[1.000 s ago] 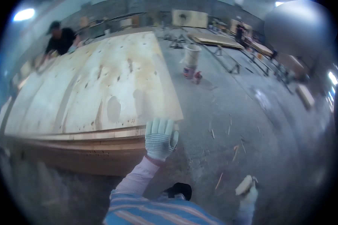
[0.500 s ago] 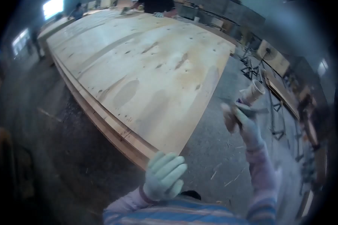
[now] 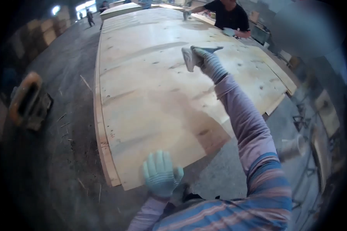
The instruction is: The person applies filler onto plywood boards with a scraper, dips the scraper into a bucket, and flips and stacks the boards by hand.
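Observation:
A large pale plywood sheet (image 3: 150, 115) with knots and brown patches lies on top of a stack of sheets. My left hand (image 3: 160, 175), in a whitish knitted glove, rests flat at the sheet's near edge with its fingers spread. Reaching out over the middle of the sheet, my right hand (image 3: 212, 65), also gloved, is closed on a putty knife (image 3: 213, 49) with a dark blade. A pale lump (image 3: 189, 58) shows at the same hand; its exact nature is too small to tell.
Across the sheet a co-worker (image 3: 232, 17) in a dark top leans at the far edge. An orange-and-black object (image 3: 29, 102) stands at the left. A pale bucket (image 3: 293, 148) is at the right, near metal stands. Wood slivers lie on the floor.
The view has turned, so the sheet now runs away ahead. My right hand has moved from the right side to over the sheet. My left hand has spread its fingers again at the edge.

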`<state>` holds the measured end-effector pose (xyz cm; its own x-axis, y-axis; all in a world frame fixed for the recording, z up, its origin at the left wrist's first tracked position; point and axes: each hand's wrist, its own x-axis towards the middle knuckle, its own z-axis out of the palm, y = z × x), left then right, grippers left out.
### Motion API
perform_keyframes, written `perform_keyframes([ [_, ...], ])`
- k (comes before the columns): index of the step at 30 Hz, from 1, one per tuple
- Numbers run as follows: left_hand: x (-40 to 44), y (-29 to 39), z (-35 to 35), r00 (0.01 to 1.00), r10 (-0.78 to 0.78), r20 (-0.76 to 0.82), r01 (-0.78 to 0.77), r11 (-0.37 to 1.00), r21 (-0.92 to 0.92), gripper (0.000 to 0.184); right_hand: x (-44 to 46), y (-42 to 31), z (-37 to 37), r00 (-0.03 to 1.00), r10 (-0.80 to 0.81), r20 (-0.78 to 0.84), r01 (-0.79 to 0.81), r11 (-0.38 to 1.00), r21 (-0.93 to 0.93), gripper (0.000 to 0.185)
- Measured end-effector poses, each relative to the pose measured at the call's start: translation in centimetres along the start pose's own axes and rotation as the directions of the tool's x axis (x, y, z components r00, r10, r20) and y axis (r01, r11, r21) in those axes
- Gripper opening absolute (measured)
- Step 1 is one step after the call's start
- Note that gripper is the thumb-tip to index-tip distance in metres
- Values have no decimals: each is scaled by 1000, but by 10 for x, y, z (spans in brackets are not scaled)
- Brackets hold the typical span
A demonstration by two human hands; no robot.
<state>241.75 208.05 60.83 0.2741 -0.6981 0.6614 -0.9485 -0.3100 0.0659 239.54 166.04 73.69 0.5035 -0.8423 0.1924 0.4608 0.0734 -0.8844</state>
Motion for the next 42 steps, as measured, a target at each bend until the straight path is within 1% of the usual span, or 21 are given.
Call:
perform_keyframes([
  [2,-3,2,10,1000,-16,-9,17,993,119,57,64,58,-29,962,249,116,-209,938,-276,25],
  [3,-5,0,11,1000,-16,-6,17,990,141,57,79,62,-26,979,180,94,-93,808,-582,27],
  [5,-5,0,13,1000,-24,-18,27,984,175,59,106,71,-20,993,19,120,111,273,-956,30],
  [6,-2,1,15,998,-24,-51,34,978,207,59,122,82,-23,920,90,382,347,267,-899,30],
  [8,-6,4,12,997,-21,-69,36,974,226,60,108,72,-20,729,312,610,564,233,-793,23],
  [12,-10,2,19,991,11,-136,30,955,295,60,-44,17,-37,742,410,530,366,415,-833,25],
  [13,-8,3,19,988,5,-155,41,956,291,59,-83,3,-39,692,339,638,464,467,-752,23],
  [15,-8,2,22,987,-7,-163,55,955,292,60,-137,-13,-42,658,232,716,641,326,-695,26],
  [16,-8,1,20,987,1,-160,47,953,299,60,-162,-19,-44,740,230,632,478,481,-735,29],
  [18,-5,0,15,992,-6,-129,43,957,287,59,-187,-23,-50,768,177,615,464,508,-726,30],
  [21,-4,1,17,987,-2,-159,48,956,290,59,-211,-66,-60,685,558,468,64,594,-802,29],
  [24,-3,10,11,986,-90,-137,119,969,216,57,-235,-89,-116,806,281,521,0,881,-473,27],
  [26,11,33,11,898,-106,-427,76,993,-88,52,-254,-100,-177,921,191,341,-138,975,-173,39],
  [28,25,92,32,859,-181,-479,130,982,-138,50,-273,-113,-233,983,103,152,-140,956,256,46],
  [29,32,128,41,839,-222,-496,166,974,-154,50,-279,-124,-265,991,58,118,-91,952,293,55],
  [31,52,207,73,927,-45,-373,-60,962,-265,43,-294,-138,-337,998,-22,53,0,920,393,56],
  [33,76,298,104,942,139,-305,-245,906,-346,38,-317,-159,-402,999,-39,-1,34,862,505,61],
  [34,92,344,117,928,224,-297,-328,871,-366,37,-331,-170,-435,995,-58,-77,87,886,456,60],
  [37,145,463,166,930,304,-205,-356,883,-306,37,-334,-235,-523,972,-63,-228,137,936,326,52],
  [40,213,549,207,969,192,-159,-226,945,-237,38,-320,-296,-604,982,-21,-186,43,992,116,44],
  [42,220,564,252,965,137,-223,-145,989,-17,38,-306,-322,-650,953,-60,-297,33,995,-95,40],
])
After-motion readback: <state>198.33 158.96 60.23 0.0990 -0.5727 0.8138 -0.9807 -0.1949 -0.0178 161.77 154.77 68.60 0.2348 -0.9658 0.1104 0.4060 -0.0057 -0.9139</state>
